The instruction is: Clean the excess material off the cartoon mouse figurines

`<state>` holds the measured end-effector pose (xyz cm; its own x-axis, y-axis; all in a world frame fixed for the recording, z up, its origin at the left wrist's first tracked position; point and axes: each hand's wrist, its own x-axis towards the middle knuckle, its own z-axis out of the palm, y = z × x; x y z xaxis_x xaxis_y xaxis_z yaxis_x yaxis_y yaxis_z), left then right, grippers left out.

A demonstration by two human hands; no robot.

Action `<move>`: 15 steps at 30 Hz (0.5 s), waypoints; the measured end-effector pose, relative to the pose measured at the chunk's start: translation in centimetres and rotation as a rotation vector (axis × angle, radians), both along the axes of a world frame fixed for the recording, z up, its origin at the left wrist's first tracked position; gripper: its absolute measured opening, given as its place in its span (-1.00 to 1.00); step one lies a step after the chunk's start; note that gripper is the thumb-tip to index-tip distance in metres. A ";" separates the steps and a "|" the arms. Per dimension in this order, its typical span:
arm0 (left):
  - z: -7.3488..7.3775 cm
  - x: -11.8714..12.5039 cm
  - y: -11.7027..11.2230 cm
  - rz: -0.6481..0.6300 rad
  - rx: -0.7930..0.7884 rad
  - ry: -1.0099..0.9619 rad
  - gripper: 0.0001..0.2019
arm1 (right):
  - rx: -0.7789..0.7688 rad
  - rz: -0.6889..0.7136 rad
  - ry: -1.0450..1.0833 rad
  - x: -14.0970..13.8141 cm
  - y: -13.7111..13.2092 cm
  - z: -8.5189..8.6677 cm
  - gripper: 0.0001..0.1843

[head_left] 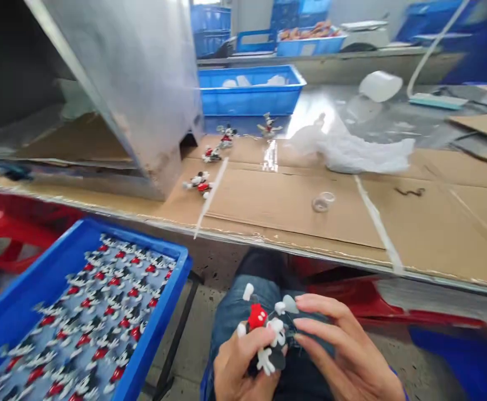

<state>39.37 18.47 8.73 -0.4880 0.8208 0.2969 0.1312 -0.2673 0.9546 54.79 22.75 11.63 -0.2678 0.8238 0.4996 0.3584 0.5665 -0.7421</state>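
Note:
My left hand (245, 362) is closed around a cartoon mouse figurine (257, 316) with red shorts, white gloves and black parts, held low over my lap. The figurine is tipped over, its shorts and thin legs pointing up and away. Just right of it is my right hand (343, 348), fingers stretched out and apart. Its fingertips are beside a whitish foot piece (289, 304) of the figurine; whether they touch it I cannot tell. Part of the figurine is hidden by my left fingers.
A blue tray (180, 262) of many similar figurines stands at left. On the cardboard-covered table (285, 206) lie several figurines (201, 184), tape rolls (322, 201) and a crumpled plastic bag (364, 153). Behind are a blue bin (251, 100) and, at left, a metal box (143, 83).

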 end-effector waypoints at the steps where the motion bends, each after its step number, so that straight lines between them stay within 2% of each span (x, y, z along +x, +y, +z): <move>1: -0.1 0.1 0.0 0.022 0.027 0.052 -0.57 | 0.031 0.010 -0.001 0.0 0.1 0.0 -0.58; 6: 0.0 0.4 -0.2 0.014 0.087 0.156 -0.57 | 0.119 0.019 0.014 -0.1 0.2 0.5 -0.64; 11: -0.2 0.4 -0.3 -0.023 0.079 0.144 -0.54 | 0.122 -0.012 0.027 -0.3 0.3 1.3 -0.75; 15: -0.2 0.9 -0.1 -0.009 0.054 0.113 -0.58 | 0.118 -0.003 0.025 0.0 0.8 1.4 -0.74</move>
<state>40.26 18.39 8.57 -0.4414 0.8064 0.3935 0.2349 -0.3194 0.9180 54.81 23.56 13.02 -0.2519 0.7598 0.5994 0.3421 0.6493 -0.6792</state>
